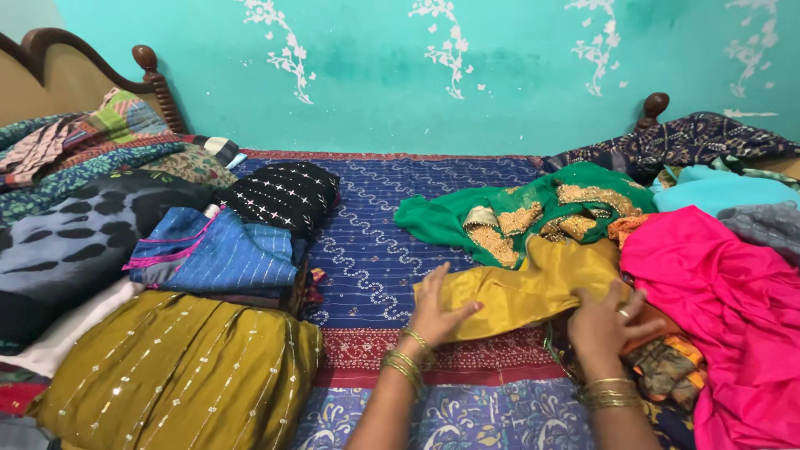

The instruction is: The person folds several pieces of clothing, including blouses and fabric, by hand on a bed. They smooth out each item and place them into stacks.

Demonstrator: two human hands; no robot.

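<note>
On the bed [392,250], near its front edge, the left hand [437,312] and right hand [604,325] lie flat, fingers spread and gripping nothing, pressing the mustard-yellow garment [525,287] apparently to smooth it, between folded stacks [208,250] left and loose clothes [725,292] right.

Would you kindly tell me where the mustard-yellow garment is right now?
In the head view, the mustard-yellow garment lies right of centre on the bed, under both hands, between the green embroidered cloth and the pink cloth.
</note>
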